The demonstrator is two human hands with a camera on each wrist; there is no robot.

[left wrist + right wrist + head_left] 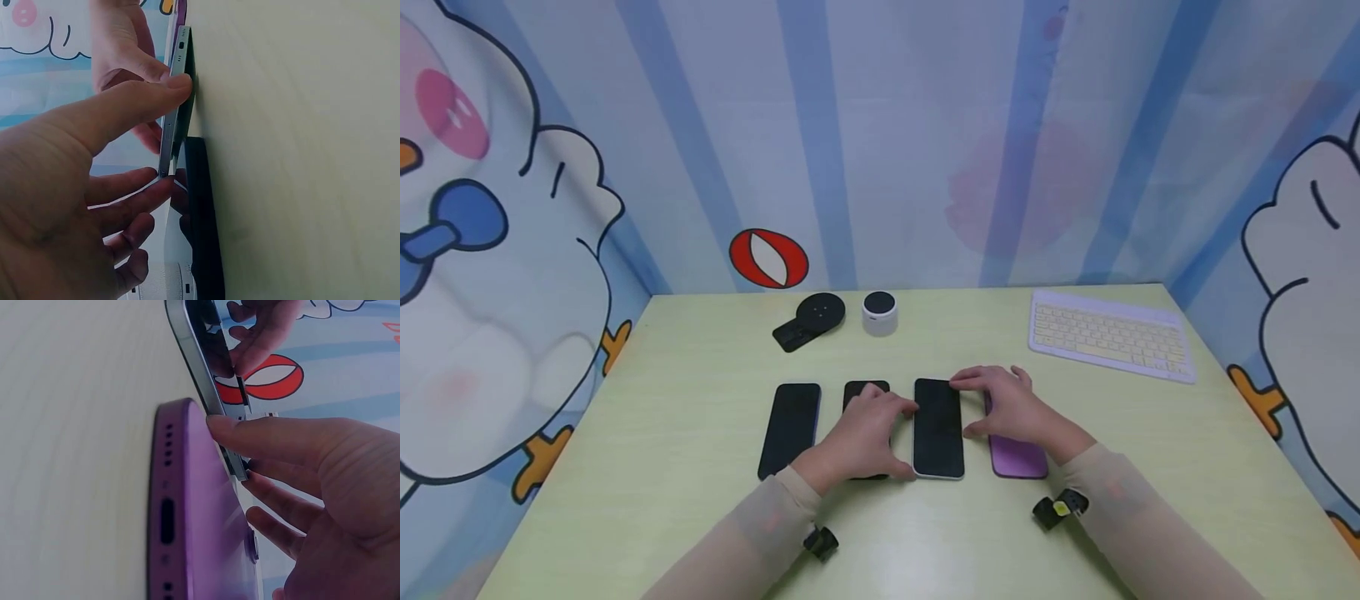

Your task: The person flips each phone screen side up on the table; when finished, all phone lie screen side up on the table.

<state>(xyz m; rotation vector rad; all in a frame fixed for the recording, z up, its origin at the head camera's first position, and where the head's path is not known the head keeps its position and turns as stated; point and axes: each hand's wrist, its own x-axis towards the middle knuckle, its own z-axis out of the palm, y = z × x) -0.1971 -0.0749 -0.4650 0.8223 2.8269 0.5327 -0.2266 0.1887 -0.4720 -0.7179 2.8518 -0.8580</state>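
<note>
Four phones would be a row; I see several phones lying side by side on the table. My left hand (868,433) holds the left edge of a black-screened smartphone (937,429), thumb near its lower corner and fingers farther up. My right hand (1003,404) holds the same smartphone's right edge, thumb and fingertips spread along it. In the left wrist view its silver side and port end (178,59) show, with a dark underside. Under my right hand lies a purple smartphone (1018,457), back up. A black smartphone (867,389) is partly hidden beneath my left hand.
Another black smartphone (790,429) lies at the row's left end. Behind stand a black folding disc-shaped stand (820,312) and a small white speaker-like cylinder (880,315). A lilac keyboard (1108,335) lies at the back right. A cartoon-printed curtain (910,150) borders the table (662,467).
</note>
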